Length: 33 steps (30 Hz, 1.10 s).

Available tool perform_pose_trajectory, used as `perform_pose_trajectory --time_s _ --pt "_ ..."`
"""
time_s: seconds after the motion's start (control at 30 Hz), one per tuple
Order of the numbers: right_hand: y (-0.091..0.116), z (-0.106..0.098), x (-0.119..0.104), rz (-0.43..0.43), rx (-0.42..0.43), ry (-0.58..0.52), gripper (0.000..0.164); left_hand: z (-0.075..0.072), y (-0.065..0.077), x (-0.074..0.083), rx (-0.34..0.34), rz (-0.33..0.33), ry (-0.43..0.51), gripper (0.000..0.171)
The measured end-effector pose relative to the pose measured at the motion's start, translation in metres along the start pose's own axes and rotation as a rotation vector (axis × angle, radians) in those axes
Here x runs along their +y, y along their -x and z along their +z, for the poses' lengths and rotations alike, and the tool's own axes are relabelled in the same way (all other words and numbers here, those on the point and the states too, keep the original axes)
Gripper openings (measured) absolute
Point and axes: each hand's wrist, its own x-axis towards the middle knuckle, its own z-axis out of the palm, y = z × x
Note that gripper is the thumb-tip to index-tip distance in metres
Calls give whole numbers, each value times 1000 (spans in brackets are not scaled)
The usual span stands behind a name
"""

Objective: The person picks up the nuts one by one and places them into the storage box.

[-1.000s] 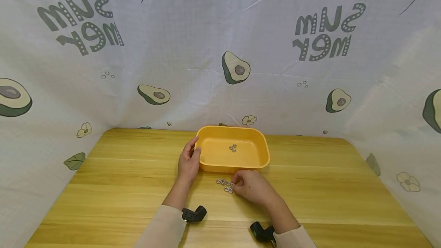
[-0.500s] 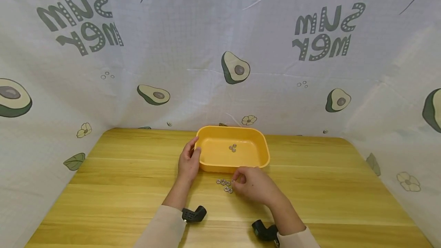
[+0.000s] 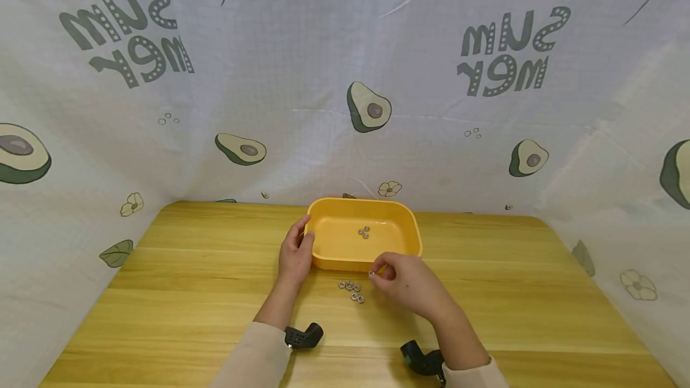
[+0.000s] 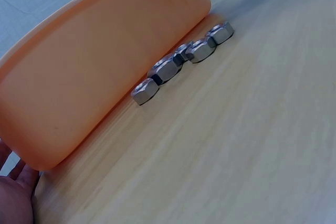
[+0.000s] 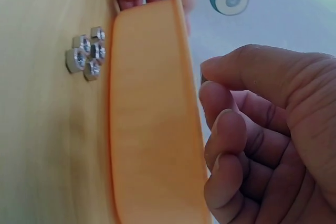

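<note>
A yellow plastic bin [image 3: 364, 264] stands on the table with three nuts [image 3: 366, 236] inside. My left hand [image 3: 295, 258] rests against the bin's left end, fingers and thumb along its outer side and rim. With thumb and index finger, my right hand [image 3: 411, 285] pinches a small metal nut [image 3: 371, 273] just outside the bin's front wall. In the right wrist view that nut is mostly hidden between the fingertips [image 5: 215, 69]. Several more hex nuts [image 3: 350, 285] lie grouped on the table in front of the bin, between both hands; they show again in the left wrist view.
The wooden table [image 3: 188, 292] extends to both sides of the bin. A white cloth [image 3: 302, 88] printed with avocados hangs behind and at the sides. Black wrist cameras [image 3: 304, 336] are worn at both wrists.
My right hand has picked a nut off the table's group and lifted it up and slightly right, towards the bin's front rim. My left hand and the bin have stayed put.
</note>
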Motion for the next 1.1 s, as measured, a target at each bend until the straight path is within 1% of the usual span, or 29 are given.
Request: perform_pose_trajectory --time_s 0.27,0.6,0.7,0.9,1.1 --pt "0 -10 -1 16 51 9 8 0 0 0 7 -4 -4 43" --pt "-7 -16 -2 19 106 27 13 2 1 2 15 -4 1 42" --pt "-12 -17 0 23 122 38 14 3 1 3 13 2 6 42" --pt "-27 -17 4 3 137 69 17 2 0 2 20 2 0 42" --pt "-46 -17 10 -5 124 108 18 1 1 2 18 -4 -10 42"
